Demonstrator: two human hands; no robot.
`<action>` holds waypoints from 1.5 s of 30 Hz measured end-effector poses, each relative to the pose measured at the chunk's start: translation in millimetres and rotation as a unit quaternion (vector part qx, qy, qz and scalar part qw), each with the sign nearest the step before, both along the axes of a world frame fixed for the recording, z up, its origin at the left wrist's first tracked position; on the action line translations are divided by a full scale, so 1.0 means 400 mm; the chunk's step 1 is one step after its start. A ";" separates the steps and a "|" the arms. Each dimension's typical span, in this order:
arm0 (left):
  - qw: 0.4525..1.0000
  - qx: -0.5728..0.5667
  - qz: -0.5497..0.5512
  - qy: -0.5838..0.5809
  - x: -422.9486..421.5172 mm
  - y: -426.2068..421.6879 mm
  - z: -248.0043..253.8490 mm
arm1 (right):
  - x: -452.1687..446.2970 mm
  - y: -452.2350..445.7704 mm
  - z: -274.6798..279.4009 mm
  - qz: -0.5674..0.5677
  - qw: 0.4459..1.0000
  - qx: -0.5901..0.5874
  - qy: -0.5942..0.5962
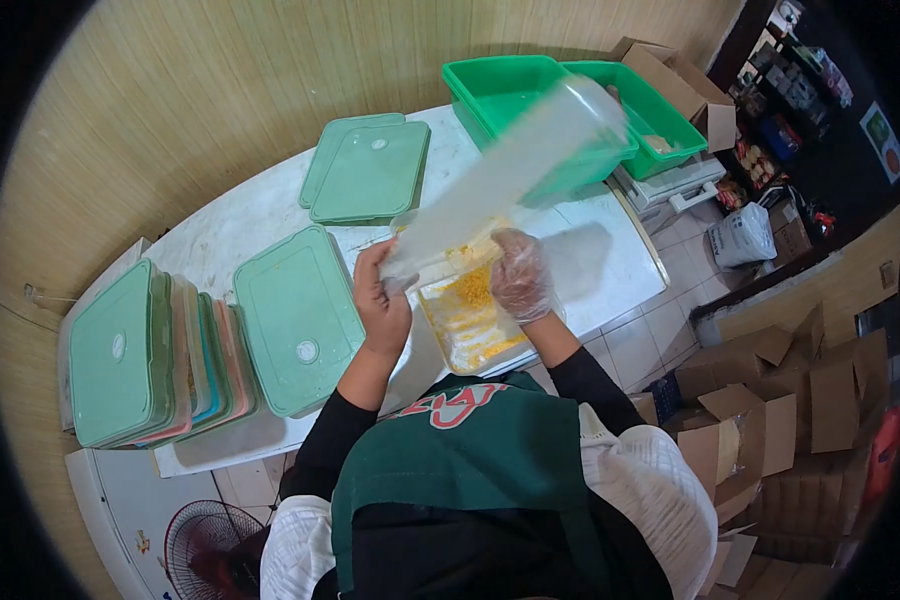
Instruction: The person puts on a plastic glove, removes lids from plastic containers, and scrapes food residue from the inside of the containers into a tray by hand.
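A long, whitish translucent container, blurred by motion, is raised at a slant over the table. My bare left hand grips its lower end. My right hand, in a clear plastic glove, is curled beside the container's near end; what its fingers hold, if anything, I cannot make out. Beneath both hands lies a shallow tray with yellow crumbs and white powder or residue spread over its bottom.
Green lids lie behind on the white table. One green-lidded box and a stack of coloured boxes are at left. Green bins stand at the back right, cardboard boxes at lower right, a fan at lower left.
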State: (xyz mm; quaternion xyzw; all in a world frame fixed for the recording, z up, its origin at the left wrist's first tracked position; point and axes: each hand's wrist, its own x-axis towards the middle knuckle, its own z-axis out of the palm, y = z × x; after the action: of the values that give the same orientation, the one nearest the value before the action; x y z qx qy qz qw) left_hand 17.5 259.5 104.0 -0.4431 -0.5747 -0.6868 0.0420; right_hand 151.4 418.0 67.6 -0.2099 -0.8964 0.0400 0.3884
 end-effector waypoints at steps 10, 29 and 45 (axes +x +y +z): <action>0.965 -0.003 -0.024 -0.260 -0.010 -0.019 0.030 | -0.041 0.173 0.264 -0.125 0.967 0.219 0.028; 0.982 0.054 -0.046 -0.173 0.035 -0.029 -0.022 | -0.097 0.170 0.099 -0.223 0.941 0.225 -0.118; 0.996 0.081 -0.029 0.021 0.038 -0.012 -0.023 | -0.124 0.010 -0.126 0.073 0.992 -0.101 0.003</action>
State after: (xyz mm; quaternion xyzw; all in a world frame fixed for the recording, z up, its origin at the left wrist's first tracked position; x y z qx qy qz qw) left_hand 32.8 254.6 94.9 -0.4687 -0.5032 -0.7226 0.0699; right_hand 102.0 421.8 17.3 -0.1814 -0.8994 0.1591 0.3644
